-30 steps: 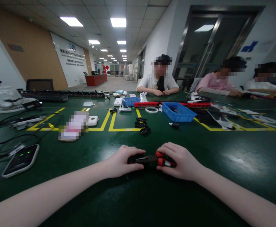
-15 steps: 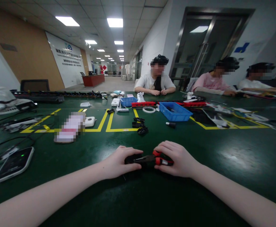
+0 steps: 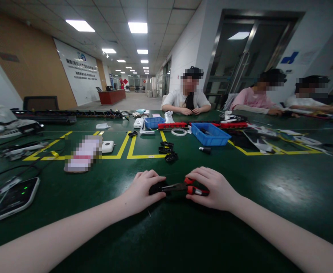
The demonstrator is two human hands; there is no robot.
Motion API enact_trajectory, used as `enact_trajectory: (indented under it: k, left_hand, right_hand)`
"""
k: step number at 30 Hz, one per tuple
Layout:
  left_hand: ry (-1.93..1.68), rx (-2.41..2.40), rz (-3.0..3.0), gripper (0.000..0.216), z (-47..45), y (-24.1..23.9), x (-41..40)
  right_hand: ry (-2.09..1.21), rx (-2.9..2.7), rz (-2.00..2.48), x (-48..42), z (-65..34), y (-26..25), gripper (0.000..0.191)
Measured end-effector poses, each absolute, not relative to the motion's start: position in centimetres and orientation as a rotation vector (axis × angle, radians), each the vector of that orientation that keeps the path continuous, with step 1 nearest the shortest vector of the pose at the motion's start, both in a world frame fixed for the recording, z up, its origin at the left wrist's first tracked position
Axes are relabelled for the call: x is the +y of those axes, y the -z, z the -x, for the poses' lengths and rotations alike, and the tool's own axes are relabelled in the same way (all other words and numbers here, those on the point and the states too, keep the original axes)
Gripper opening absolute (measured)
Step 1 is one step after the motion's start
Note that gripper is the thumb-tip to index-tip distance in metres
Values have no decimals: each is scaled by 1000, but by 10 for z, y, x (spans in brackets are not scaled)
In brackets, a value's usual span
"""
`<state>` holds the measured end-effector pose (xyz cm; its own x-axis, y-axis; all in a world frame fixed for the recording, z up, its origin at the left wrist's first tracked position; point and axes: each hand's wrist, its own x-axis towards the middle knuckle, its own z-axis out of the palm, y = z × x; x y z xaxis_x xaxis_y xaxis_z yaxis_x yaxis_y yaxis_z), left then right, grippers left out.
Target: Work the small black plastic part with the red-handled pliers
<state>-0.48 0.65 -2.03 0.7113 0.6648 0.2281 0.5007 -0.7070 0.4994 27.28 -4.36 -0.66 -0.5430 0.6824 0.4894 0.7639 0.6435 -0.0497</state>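
My right hand is closed around the red and black handles of a pair of needle-nose pliers. The jaws point left, toward my left hand. Between the thumb and fingers of that hand sits a small black part, mostly covered by the fingers. The plier tips reach the right end of this part; whether they grip it I cannot tell. A thin pin-like piece shows just below my left hand. Beyond both hands, several black clip-like parts lie in a cluster on the green table.
A blue bin with dark items stands past my right hand, a black cylinder before it. A phone and cables lie at left, another phone farther in. Yellow tape marks the table. Across it sits a person, with others at right.
My left hand has shifted slightly left with the black part, and more of the plier jaws shows between the hands. The right hand still holds the pliers, nearly in place.
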Motion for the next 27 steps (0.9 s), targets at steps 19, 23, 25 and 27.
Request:
enact_trajectory:
  k: [19, 23, 25, 27]
  left_hand:
    - [-451, 1051, -2654, 68, 2, 14, -6]
    - [-422, 991, -2713, 72, 3, 13, -5]
    - [-391, 961, -2721, 70, 4, 12, -3]
    - [-358, 942, -2729, 70, 5, 11, -2]
  right_hand:
    - [236, -2407, 1138, -44, -275, 9, 41]
    - [219, -2402, 1135, -44, -275, 9, 40]
    - [212, -2400, 1138, -44, -275, 10, 39]
    - [207, -2404, 1141, -43, -275, 10, 40]
